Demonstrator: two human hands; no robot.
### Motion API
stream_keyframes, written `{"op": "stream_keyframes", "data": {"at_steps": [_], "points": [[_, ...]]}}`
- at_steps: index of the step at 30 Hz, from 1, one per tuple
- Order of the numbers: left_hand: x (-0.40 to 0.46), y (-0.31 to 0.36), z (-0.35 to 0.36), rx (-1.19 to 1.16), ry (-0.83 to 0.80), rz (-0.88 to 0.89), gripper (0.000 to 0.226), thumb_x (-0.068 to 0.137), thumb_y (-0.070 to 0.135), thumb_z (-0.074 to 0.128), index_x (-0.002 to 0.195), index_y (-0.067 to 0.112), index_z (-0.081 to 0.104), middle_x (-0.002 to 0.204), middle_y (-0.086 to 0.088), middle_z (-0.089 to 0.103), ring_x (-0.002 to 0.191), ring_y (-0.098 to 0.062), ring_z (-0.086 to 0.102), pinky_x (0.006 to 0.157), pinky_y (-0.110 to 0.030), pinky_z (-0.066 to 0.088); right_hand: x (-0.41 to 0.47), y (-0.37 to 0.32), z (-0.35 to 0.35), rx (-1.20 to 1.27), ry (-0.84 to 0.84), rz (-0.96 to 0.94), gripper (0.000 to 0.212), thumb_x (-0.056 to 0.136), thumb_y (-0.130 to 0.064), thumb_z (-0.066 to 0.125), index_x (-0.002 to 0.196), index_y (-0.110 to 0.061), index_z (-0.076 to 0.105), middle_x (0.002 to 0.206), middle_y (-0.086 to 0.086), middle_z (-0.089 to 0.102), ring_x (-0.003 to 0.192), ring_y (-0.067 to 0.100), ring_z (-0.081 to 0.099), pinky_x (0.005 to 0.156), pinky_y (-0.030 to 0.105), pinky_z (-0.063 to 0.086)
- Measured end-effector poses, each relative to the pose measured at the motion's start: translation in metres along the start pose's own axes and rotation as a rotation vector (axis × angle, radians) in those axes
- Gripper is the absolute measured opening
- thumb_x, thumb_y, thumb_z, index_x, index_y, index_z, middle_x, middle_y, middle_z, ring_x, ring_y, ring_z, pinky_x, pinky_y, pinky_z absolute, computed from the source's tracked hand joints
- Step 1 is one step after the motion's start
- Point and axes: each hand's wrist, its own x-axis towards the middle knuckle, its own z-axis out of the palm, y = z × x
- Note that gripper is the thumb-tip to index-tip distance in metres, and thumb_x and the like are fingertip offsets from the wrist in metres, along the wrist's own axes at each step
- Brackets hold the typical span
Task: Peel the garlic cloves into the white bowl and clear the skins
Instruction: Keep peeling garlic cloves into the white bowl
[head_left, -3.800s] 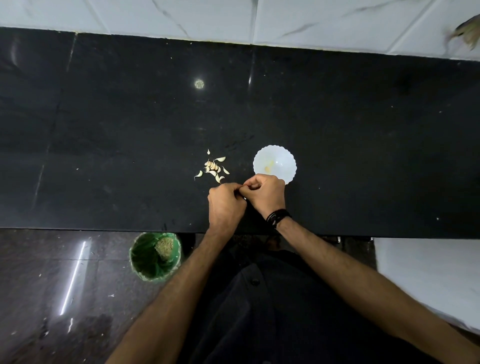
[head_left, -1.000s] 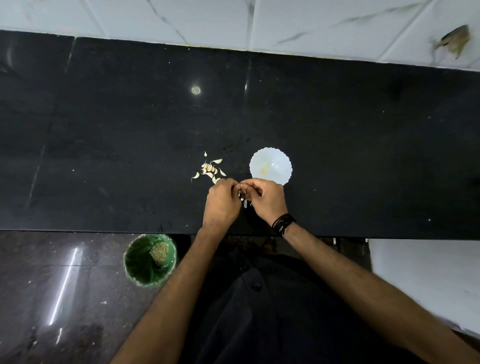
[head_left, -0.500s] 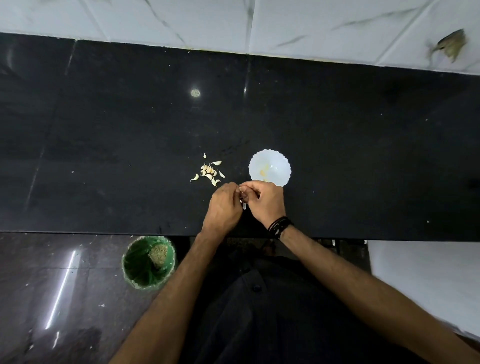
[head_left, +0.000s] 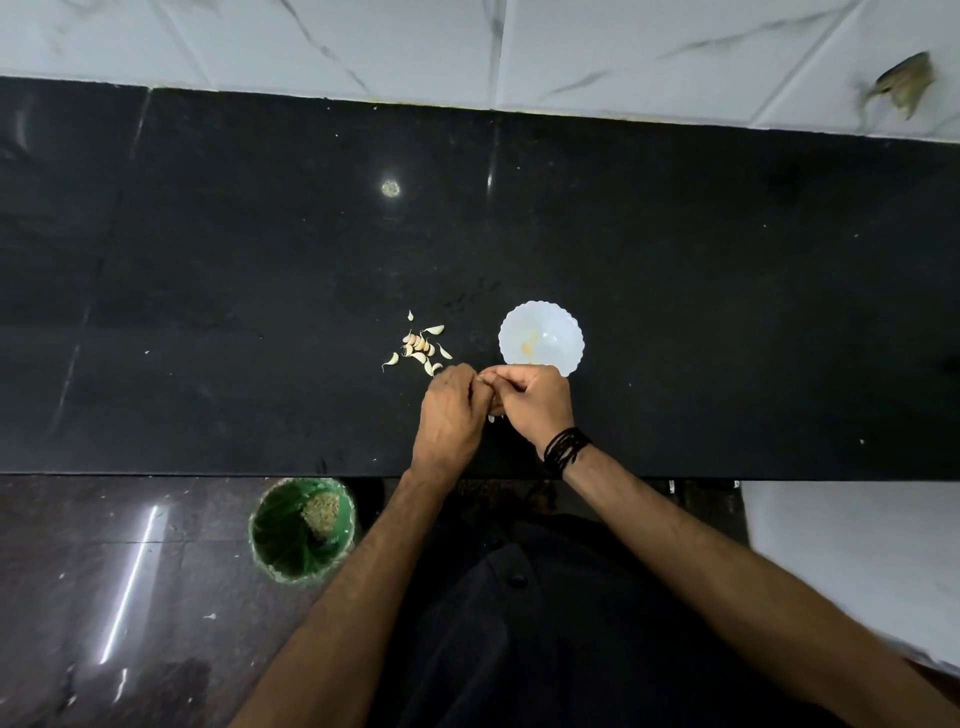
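Two hands meet just in front of the white bowl (head_left: 541, 332) on the black counter (head_left: 208, 260). Both the left hand (head_left: 451, 410) and the right hand (head_left: 535, 399) have fingers curled, pinching one small garlic clove (head_left: 483, 378) between them. More garlic cloves (head_left: 420, 347) lie in a loose pile left of the bowl. A green bin (head_left: 302, 530) stands on the floor, below the counter edge, left of the bowl.

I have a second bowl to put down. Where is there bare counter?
Bare black counter runs right of the white bowl and left of the garlic cloves, also behind both up to the tiled wall. It is crowded where the left hand and right hand meet.
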Motion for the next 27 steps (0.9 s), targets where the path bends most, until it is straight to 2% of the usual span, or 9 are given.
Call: {"op": "stream_keyframes", "data": {"at_steps": [2,5,7,10,14,18,22,27], "points": [[0.0,0.0,0.0,0.003,0.013,-0.009,0.029,0.1,0.013,0.051,0.073,0.014,0.042,0.071,0.001,0.044,0.069,-0.019,0.042,0.061,-0.028,0.024,-0.001,-0.001,0.002,0.027,0.0,0.04,0.015,0.092,-0.008,0.069,0.087,-0.016,0.081,0.081,0.006,0.078,0.067,0.023,0.075,0.07,0.037,0.063],[0.0,-0.001,0.0,-0.015,0.027,-0.021,0.03,0.1,0.013,0.052,0.072,0.013,0.043,0.07,0.001,0.045,0.068,-0.019,0.042,0.061,-0.028,0.026,-0.002,-0.006,0.002,0.215,-0.055,0.185,0.012,0.095,-0.005,0.066,0.095,-0.006,0.078,0.087,0.012,0.077,0.068,0.019,0.072,0.065,0.029,0.06],[0.0,-0.001,0.0,-0.018,0.021,-0.031,0.028,0.1,0.013,0.052,0.072,0.011,0.045,0.071,-0.001,0.047,0.068,-0.02,0.044,0.06,-0.028,0.027,-0.003,-0.008,0.0,0.321,-0.109,0.271,0.014,0.097,-0.005,0.063,0.102,0.0,0.075,0.086,0.011,0.075,0.065,0.015,0.071,0.059,0.022,0.057],[0.001,-0.001,0.001,-0.009,0.014,-0.033,0.028,0.099,0.013,0.054,0.072,0.01,0.045,0.071,0.0,0.047,0.068,-0.019,0.043,0.06,-0.027,0.025,-0.003,-0.01,-0.002,0.408,-0.145,0.347,0.016,0.098,-0.004,0.061,0.107,0.003,0.071,0.083,0.007,0.073,0.061,0.011,0.071,0.058,0.021,0.058],[0.001,0.0,-0.002,0.003,0.016,-0.005,0.028,0.1,0.012,0.05,0.072,0.011,0.046,0.069,0.002,0.047,0.065,-0.017,0.043,0.06,-0.027,0.028,-0.001,-0.01,-0.003,0.367,-0.143,0.302,0.017,0.099,-0.005,0.06,0.109,0.004,0.07,0.083,0.009,0.073,0.063,0.011,0.07,0.062,0.022,0.059],[0.0,-0.001,-0.006,0.019,-0.011,0.049,0.023,0.102,0.013,0.046,0.08,0.01,0.055,0.077,-0.001,0.057,0.073,-0.019,0.052,0.068,-0.034,0.043,0.0,-0.011,-0.006,0.356,-0.15,0.278,0.018,0.099,-0.005,0.059,0.111,0.006,0.068,0.082,0.013,0.071,0.062,0.014,0.07,0.062,0.022,0.058],[0.002,0.002,-0.011,-0.03,-0.03,0.074,0.022,0.101,0.013,0.048,0.083,0.011,0.06,0.079,0.004,0.059,0.076,-0.016,0.055,0.071,-0.031,0.045,0.0,-0.012,-0.011,0.335,-0.191,0.247,0.012,0.099,-0.005,0.06,0.107,0.002,0.066,0.078,0.01,0.07,0.061,0.015,0.069,0.061,0.023,0.058],[0.003,-0.001,-0.016,-0.045,-0.07,0.111,0.023,0.102,0.018,0.044,0.082,0.017,0.055,0.076,0.013,0.054,0.074,-0.013,0.052,0.07,-0.029,0.042,0.0,-0.014,-0.014,0.334,-0.249,0.225,0.007,0.099,-0.006,0.06,0.097,-0.007,0.067,0.069,0.003,0.07,0.059,0.014,0.067,0.064,0.025,0.059]]}}
